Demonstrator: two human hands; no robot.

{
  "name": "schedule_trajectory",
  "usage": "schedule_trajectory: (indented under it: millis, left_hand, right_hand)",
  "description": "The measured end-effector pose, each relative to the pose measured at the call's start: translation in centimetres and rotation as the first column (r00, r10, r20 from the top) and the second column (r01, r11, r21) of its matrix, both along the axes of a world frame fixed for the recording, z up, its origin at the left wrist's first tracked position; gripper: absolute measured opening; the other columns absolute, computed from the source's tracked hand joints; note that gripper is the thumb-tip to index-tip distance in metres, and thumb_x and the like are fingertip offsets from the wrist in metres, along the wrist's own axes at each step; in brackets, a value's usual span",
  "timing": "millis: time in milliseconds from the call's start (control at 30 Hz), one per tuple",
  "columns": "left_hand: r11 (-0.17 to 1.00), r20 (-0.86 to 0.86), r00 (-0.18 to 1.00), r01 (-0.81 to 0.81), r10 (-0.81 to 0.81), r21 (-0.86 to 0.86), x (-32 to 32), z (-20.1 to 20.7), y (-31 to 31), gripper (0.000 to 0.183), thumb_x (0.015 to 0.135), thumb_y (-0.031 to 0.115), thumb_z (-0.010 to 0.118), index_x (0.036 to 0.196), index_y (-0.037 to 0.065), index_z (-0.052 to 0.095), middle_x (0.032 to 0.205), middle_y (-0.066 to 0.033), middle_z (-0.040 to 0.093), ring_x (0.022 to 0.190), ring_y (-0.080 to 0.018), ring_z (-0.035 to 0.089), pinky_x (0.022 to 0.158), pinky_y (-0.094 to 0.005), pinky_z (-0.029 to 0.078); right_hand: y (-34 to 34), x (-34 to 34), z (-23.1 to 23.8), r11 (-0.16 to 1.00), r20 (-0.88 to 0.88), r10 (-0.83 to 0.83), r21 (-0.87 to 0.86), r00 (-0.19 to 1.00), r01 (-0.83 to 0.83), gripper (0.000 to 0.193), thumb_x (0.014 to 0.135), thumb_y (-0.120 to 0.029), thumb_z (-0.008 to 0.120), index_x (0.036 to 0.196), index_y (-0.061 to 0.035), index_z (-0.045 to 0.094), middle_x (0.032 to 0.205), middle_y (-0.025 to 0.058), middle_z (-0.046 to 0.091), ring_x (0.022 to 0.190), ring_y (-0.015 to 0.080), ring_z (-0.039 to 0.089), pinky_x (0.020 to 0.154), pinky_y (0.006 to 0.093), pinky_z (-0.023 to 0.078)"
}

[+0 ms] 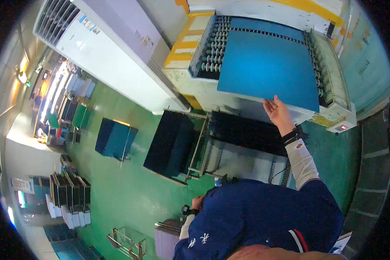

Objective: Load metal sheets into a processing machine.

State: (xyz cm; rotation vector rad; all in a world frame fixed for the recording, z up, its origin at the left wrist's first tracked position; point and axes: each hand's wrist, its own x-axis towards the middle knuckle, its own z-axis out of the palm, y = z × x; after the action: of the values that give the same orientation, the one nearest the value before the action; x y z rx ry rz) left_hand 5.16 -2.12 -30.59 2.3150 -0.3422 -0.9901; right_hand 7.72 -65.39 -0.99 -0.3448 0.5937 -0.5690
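Observation:
A large flat blue panel [268, 65] lies on the rollers of a conveyor machine in front of me. My right hand [278, 113] is at the panel's near edge, its fingers stretched out and slightly apart. They overlap the edge in the picture; whether they touch it I cannot make out. Low beside my body is my left hand [198, 202], its fingers mostly hidden by my dark blue clothing. Just below the machine stands a rack [247, 130] with dark panels packed upright in it.
Another rack of dark panels [171, 145] stands left of the near one, and a smaller panel rack [115, 138] farther left. A tall white air conditioner [117, 56] is beside the machine. Panel stacks [71, 190] and a metal frame [128, 242] stand on the green floor.

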Motion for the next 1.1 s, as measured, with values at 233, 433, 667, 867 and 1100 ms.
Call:
schedule_trajectory:
  millis: [233,433,667,867,1100]
  left_hand:
    - [0.953,-0.136,0.943,-0.298,0.303,0.055,0.2,-1.6,-0.2,0.045,0.082,0.043,0.063,0.098,0.002,0.069,0.082,-0.0123,0.069,0.071,-0.0226,0.064,0.066,-0.0357,0.049]
    - [0.935,-0.286,0.893,-0.353,0.347,0.032,1.3,1.4,-2.2,0.041,0.082,0.037,0.067,0.099,-0.001,0.069,0.089,-0.0114,0.07,0.077,-0.0199,0.064,0.07,-0.0331,0.05]
    - [0.946,-0.239,0.916,-0.322,0.323,0.042,1.3,-2.4,-0.7,0.041,0.082,0.035,0.068,0.099,-0.002,0.068,0.092,-0.0125,0.07,0.082,-0.0208,0.064,0.073,-0.0322,0.049]
    - [0.975,-0.215,0.96,-0.204,0.181,-0.091,1.3,-3.3,0.7,0.041,0.081,0.035,0.069,0.1,-0.002,0.069,0.092,-0.0107,0.07,0.08,-0.0183,0.064,0.072,-0.0315,0.05]
    - [0.984,-0.075,0.99,-0.13,0.122,-0.124,-0.2,-4.9,4.3,0.04,0.08,0.029,0.072,0.104,-0.002,0.067,0.085,-0.0072,0.069,0.072,-0.0154,0.061,0.066,-0.0297,0.049]
  right_hand:
    - [8.0,-1.5,3.8,0.809,-0.343,0.263,-0.432,0.902,-0.4,0.025,0.093,-0.026,0.058,0.102,-0.0022,0.061,0.099,0.0093,0.066,0.09,0.0205,0.063,0.078,0.0306,0.052]
    - [14.3,-4.5,2.9,0.292,-0.55,0.172,-0.764,0.818,-0.575,0.022,0.091,-0.018,0.062,0.102,-0.0005,0.063,0.097,0.0081,0.067,0.091,0.015,0.063,0.079,0.0286,0.05]
    - [18.0,-7.7,5.0,-0.282,-0.481,-0.18,-0.811,0.858,-0.513,0.025,0.079,-0.009,0.068,0.103,-0.0023,0.064,0.1,0.0156,0.064,0.093,0.0318,0.062,0.082,0.0367,0.049]
    - [18.8,-9.1,3.7,-0.394,-0.497,-0.274,-0.723,0.823,-0.568,0.032,0.078,-0.012,0.066,0.109,-0.0029,0.059,0.104,0.0165,0.063,0.097,0.0356,0.058,0.085,0.043,0.046]
    - [19.8,-8.6,4.2,-0.337,-0.665,-0.264,-0.615,0.699,-0.713,0.036,0.077,-0.016,0.068,0.108,-0.0021,0.056,0.1,0.02,0.063,0.094,0.039,0.059,0.081,0.0472,0.046]
